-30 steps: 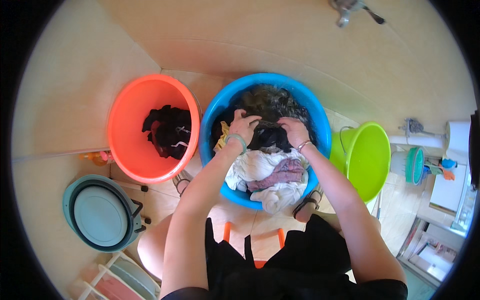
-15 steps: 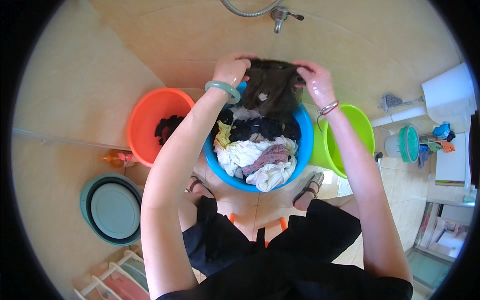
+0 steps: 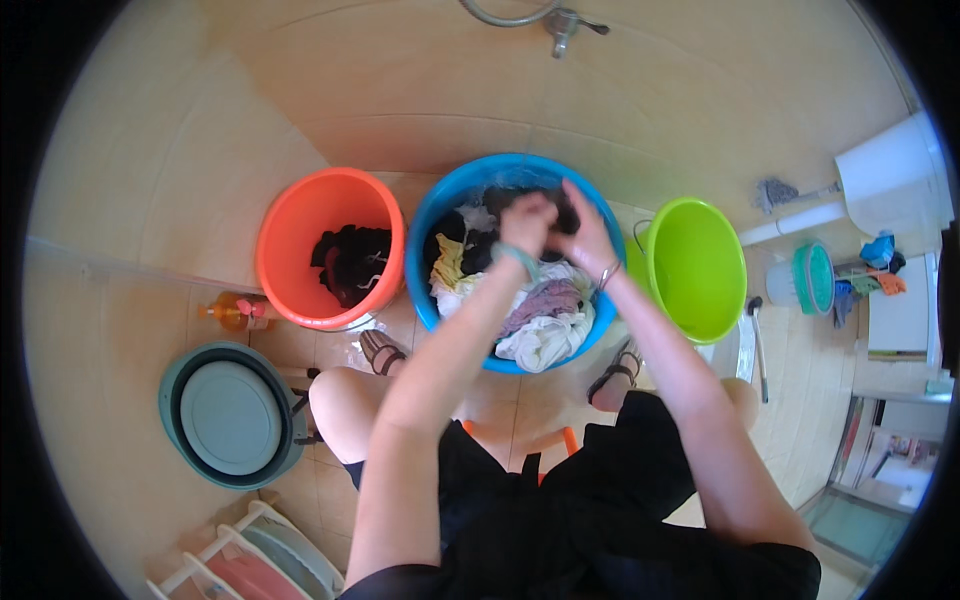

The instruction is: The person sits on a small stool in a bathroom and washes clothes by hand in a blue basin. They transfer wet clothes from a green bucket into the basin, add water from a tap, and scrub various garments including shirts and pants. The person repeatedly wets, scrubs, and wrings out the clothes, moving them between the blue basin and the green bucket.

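Note:
A blue basin (image 3: pixel 425 312) on the floor holds wet clothes. Above its far half my left hand (image 3: pixel 528 222), with a pale green bangle on the wrist, is closed and blurred by motion. Close beside it, my right hand (image 3: pixel 586 236) curves around the other side of a bunched dark brown garment (image 3: pixel 552 203); some of its fingers are hidden. Nearer to me in the basin lie a yellow cloth (image 3: pixel 449 260), a mauve cloth (image 3: pixel 540 306) and a white garment (image 3: pixel 545 342). Black clothes lie farther back, partly covered by my hands.
An orange bucket (image 3: pixel 277 230) with dark clothes stands left; a lime green bucket (image 3: pixel 700 270) stands right. Left of me are an amber bottle (image 3: pixel 232 312), a grey-green basin (image 3: pixel 230 420) and a white rack (image 3: pixel 215 550). A tap (image 3: pixel 563 30) is on the far wall.
My hands have come down and together toward the basin. The dark brown garment, stretched between them before, is now bunched up low over the clothes.

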A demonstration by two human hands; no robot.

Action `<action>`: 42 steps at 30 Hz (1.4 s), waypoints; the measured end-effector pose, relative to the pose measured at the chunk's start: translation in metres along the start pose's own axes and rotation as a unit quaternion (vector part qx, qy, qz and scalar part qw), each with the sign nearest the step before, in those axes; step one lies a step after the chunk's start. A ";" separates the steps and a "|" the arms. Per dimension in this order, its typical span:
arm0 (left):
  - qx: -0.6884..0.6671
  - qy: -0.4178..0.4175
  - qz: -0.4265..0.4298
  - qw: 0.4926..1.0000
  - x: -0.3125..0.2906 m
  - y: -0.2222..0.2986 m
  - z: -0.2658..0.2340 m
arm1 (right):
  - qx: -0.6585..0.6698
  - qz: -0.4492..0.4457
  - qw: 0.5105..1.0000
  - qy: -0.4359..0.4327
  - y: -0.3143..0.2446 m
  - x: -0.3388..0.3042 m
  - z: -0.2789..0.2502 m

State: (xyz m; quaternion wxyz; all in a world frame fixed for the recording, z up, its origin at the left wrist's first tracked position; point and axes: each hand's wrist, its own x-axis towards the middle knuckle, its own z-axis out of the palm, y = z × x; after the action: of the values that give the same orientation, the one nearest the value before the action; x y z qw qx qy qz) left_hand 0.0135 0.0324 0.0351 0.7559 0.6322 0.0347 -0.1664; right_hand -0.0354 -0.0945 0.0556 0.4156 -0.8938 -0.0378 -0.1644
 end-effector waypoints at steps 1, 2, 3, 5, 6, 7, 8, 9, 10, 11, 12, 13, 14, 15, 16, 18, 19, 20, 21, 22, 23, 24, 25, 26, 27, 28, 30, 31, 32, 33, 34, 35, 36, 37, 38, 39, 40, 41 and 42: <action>0.011 -0.046 -0.006 0.999 -0.020 -0.026 0.007 | -0.048 -0.002 0.999 -0.011 0.009 -0.027 0.007; 0.044 -0.065 -0.022 0.997 -0.041 -0.042 0.014 | -0.034 0.076 0.996 -0.034 0.016 -0.050 0.012; 0.182 0.031 0.088 0.979 -0.062 -0.060 0.024 | -0.014 0.118 0.993 0.010 0.026 -0.064 0.017; 0.082 -0.023 0.059 0.995 -0.075 -0.065 0.015 | 0.010 0.130 0.991 0.014 0.022 -0.070 0.016; 0.015 -0.015 0.045 0.999 -0.080 -0.066 0.013 | 0.002 0.115 0.993 0.029 0.021 -0.070 0.015; -0.057 -0.012 0.035 0.998 -0.084 -0.060 0.019 | 0.021 0.127 0.991 0.032 0.025 -0.060 0.008; -0.125 -0.008 0.025 0.992 -0.086 -0.051 0.022 | 0.041 0.112 0.992 0.046 0.019 -0.045 -0.001; -0.154 0.037 -0.031 0.987 -0.087 -0.042 0.024 | 0.058 0.097 0.992 0.061 0.013 -0.029 -0.014; -0.180 0.080 -0.092 0.976 -0.090 -0.032 0.024 | 0.103 0.116 0.985 0.074 0.000 -0.013 -0.032; -0.202 0.127 -0.146 0.960 -0.088 -0.023 0.016 | 0.155 0.130 0.976 0.085 -0.023 0.006 -0.048; -0.247 0.146 -0.179 0.941 -0.074 -0.044 -0.002 | 0.221 0.119 0.964 0.092 -0.049 0.021 -0.058; -0.315 0.144 -0.221 0.912 -0.059 -0.063 -0.021 | 0.283 0.110 0.948 0.099 -0.070 0.032 -0.067; -0.323 0.126 -0.235 0.908 -0.047 -0.083 -0.037 | 0.336 0.101 0.930 0.110 -0.082 0.038 -0.076; -0.331 0.106 -0.250 0.904 -0.037 -0.096 -0.048 | 0.387 0.093 0.910 0.122 -0.090 0.041 -0.084; -0.311 0.119 -0.238 0.912 -0.030 -0.101 -0.047 | 0.399 0.102 0.904 0.119 -0.099 0.041 -0.094; -0.275 0.162 -0.195 0.927 -0.010 -0.110 -0.054 | 0.408 0.101 0.903 0.092 -0.114 0.041 -0.106; -0.290 0.172 -0.195 0.921 -0.001 -0.108 -0.050 | 0.405 0.102 0.905 0.081 -0.116 0.040 -0.115; -0.285 0.150 -0.227 0.919 0.003 -0.102 -0.040 | 0.400 0.107 0.906 0.084 -0.111 0.037 -0.126; -0.279 0.129 -0.258 0.916 0.005 -0.096 -0.032 | 0.399 0.110 0.905 0.095 -0.109 0.036 -0.135; -0.264 0.089 -0.273 0.921 0.010 -0.100 -0.037 | 0.410 0.109 0.899 0.103 -0.112 0.038 -0.138; -0.249 0.050 -0.287 0.924 0.013 -0.103 -0.043 | 0.422 0.109 0.893 0.111 -0.115 0.041 -0.140; -0.233 0.011 -0.300 0.925 0.016 -0.105 -0.050 | 0.430 0.106 0.889 0.113 -0.118 0.044 -0.143; -0.188 -0.018 -0.293 0.937 0.020 -0.104 -0.055 | 0.432 0.103 0.888 0.120 -0.118 0.046 -0.148; -0.143 -0.046 -0.286 0.947 0.024 -0.103 -0.061 | 0.435 0.100 0.886 0.126 -0.117 0.048 -0.154; -0.096 -0.074 -0.277 0.953 0.026 -0.102 -0.068 | 0.438 0.098 0.884 0.132 -0.116 0.051 -0.159; -0.114 -0.047 -0.231 0.965 0.025 -0.098 -0.069 | 0.415 0.092 0.894 0.141 -0.115 0.052 -0.166; -0.251 -0.056 -0.224 0.940 0.019 -0.086 -0.071 | 0.418 0.093 0.889 0.161 -0.112 0.050 -0.179; -0.304 -0.081 -0.193 0.929 0.018 -0.085 -0.082 | 0.426 0.093 0.885 0.165 -0.111 0.050 -0.179; -0.329 -0.087 -0.215 0.916 0.017 -0.086 -0.085 | 0.437 0.098 0.879 0.163 -0.109 0.048 -0.179; -0.353 -0.094 -0.236 0.900 0.016 -0.088 -0.087 | 0.443 0.101 0.877 0.156 -0.109 0.048 -0.178; -0.376 -0.099 -0.255 0.885 0.014 -0.087 -0.091 | 0.451 0.102 0.874 0.149 -0.116 0.048 -0.173; -0.346 -0.112 -0.309 0.879 0.016 -0.094 -0.094 | 0.459 0.103 0.871 0.141 -0.120 0.048 -0.168; -0.316 -0.124 -0.362 0.868 0.018 -0.105 -0.095 | 0.448 0.099 0.880 0.121 -0.122 0.048 -0.162; -0.287 -0.138 -0.415 0.852 0.017 -0.107 -0.091 | 0.433 0.095 0.891 0.100 -0.123 0.049 -0.158; -0.177 -0.067 -0.422 0.887 0.016 -0.108 -0.082 | 0.418 0.091 0.900 0.079 -0.124 0.049 -0.156; -0.171 -0.048 -0.363 0.915 0.018 -0.111 -0.078 | 0.351 0.092 0.930 0.052 -0.121 0.051 -0.154; -0.162 -0.023 -0.302 0.939 0.022 -0.116 -0.082 | 0.288 0.092 0.953 0.022 -0.119 0.054 -0.148; -0.155 -0.015 -0.245 0.957 0.019 -0.105 -0.066 | 0.208 0.097 0.973 0.000 -0.112 0.053 -0.150; -0.075 -0.026 -0.235 0.969 0.014 -0.094 -0.057 | 0.233 0.091 0.968 0.014 -0.106 0.050 -0.140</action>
State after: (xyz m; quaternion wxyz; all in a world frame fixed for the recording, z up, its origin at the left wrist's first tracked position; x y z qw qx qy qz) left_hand 0.0084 0.0712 -0.0686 0.7412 0.5434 0.1748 -0.3532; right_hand -0.0471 -0.1348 0.2338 0.6264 -0.7693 0.0127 -0.1251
